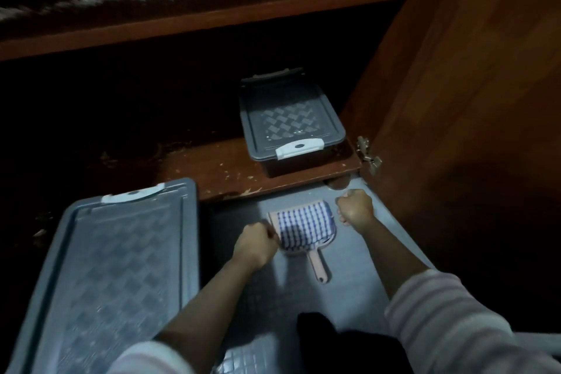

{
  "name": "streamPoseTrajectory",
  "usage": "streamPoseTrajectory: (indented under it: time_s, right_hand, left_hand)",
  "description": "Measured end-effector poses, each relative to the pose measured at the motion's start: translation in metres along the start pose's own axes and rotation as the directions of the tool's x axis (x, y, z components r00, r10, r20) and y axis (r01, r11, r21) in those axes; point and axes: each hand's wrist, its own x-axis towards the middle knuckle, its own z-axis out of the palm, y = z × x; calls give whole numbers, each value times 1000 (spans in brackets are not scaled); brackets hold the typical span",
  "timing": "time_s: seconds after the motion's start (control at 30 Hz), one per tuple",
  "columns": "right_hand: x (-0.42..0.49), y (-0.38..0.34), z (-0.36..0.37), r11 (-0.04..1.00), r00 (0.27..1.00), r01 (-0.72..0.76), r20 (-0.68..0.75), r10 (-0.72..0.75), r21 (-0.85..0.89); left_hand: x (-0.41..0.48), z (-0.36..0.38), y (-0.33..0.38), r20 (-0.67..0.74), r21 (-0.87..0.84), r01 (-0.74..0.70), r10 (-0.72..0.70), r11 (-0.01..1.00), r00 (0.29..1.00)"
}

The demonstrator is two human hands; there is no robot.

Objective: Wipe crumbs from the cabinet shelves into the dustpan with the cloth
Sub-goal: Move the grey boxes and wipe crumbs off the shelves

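Crumbs (pixel 226 174) dot the front lip of the lower shelf (pixel 212 161), beyond the pink dustpan (pixel 317 264) holding one checked cloth (pixel 303 223). Our two hands flank it: right hand (pixel 355 206) fisted, empty; left hand (pixel 258 240) curled against the cloth's edge, grip unclear. Two grey lidded boxes: small box (pixel 291 118) on the shelf, large box (pixel 115 267) crowding our left. Rightward, the cabinet door (pixel 470 100) walls us in.

This looks like a home storage corner. A dim wooden cupboard has its open door (pixel 470 70) on a metal hinge (pixel 368 155), up and right of the right grip (pixel 355 206). Just beyond lies a crumb-flecked shelf (pixel 224 170) carrying a lidded plastic box (pixel 291 121). A bigger box (pixel 115 267) sits left of the left grip (pixel 258 240).
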Motion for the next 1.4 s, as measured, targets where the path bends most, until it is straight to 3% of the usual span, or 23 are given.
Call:
streamPoseTrajectory:
  time_s: [0.2, 0.33, 0.53, 0.7, 0.97, 1.4]
  right_hand:
    - [59, 35, 8, 991, 994, -106, -30, 104, -83]
    - [64, 59, 28, 976, 985, -163, 32, 170, -146]
    - [68, 87, 57, 990, 989, -143, 33, 143, -13]
    - [67, 84, 56, 995, 995, -95, 16, 95, -7]
    - [39, 71, 41, 990, 990, -133, 40, 134, -41]
    - [-57, -51, -19, 992, 998, 18, 64, -26, 128]
  left_hand:
    - [53, 57, -4, 98, -65, 187, -181, 980, 979]
    - [78, 86, -19, 98, -100, 315, -305, 944, 947]
    - [96, 106, -31, 22, -217, 399, -405, 891, 914]
    - [101, 111, -30, 19, -247, 388, -396, 888, 918]
    - [84, 90, -23, 110, -219, 379, -363, 899, 925]
    - [2, -53, -4, -78, -496, 110, -170, 861, 982]
